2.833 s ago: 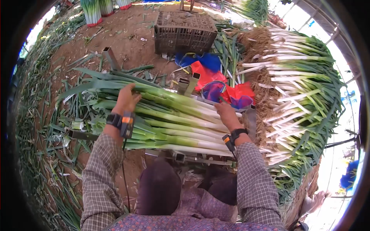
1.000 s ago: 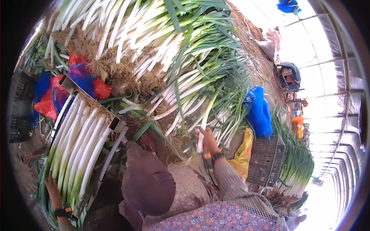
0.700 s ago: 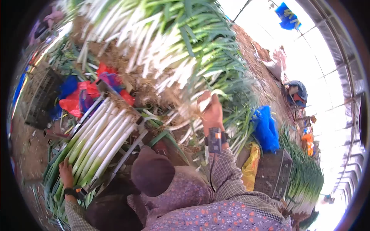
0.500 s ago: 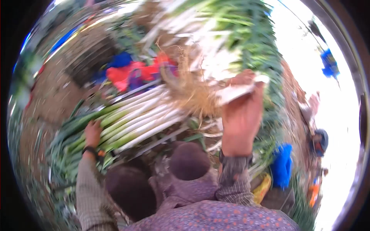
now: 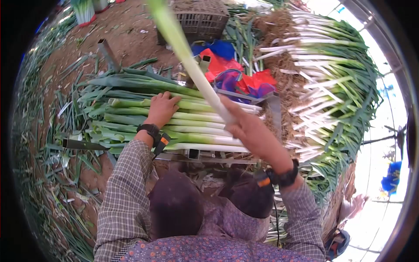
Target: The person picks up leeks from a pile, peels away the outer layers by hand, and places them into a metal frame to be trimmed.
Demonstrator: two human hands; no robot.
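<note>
My right hand is closed round the white shaft of a leek, which slants up and left, its green end blurred by motion and passing out of view at the top. Below it lies a row of leeks on a metal frame, white ends to the right and green leaves to the left. On the green part of that row rests my left hand, palm down, its fingers a little apart and lying over the leeks. Each wrist wears a dark band with an orange patch.
A large heap of leeks with rooty ends lies at the right. Behind the frame are red and blue plastic bags and a grey crate. Square metal posts stick up at the left. Leaf scraps litter the soil.
My right hand has swung left from the heap side to over the row. The rooty leek end it held is gone from view; it now grips a clean white shaft. The view has turned.
</note>
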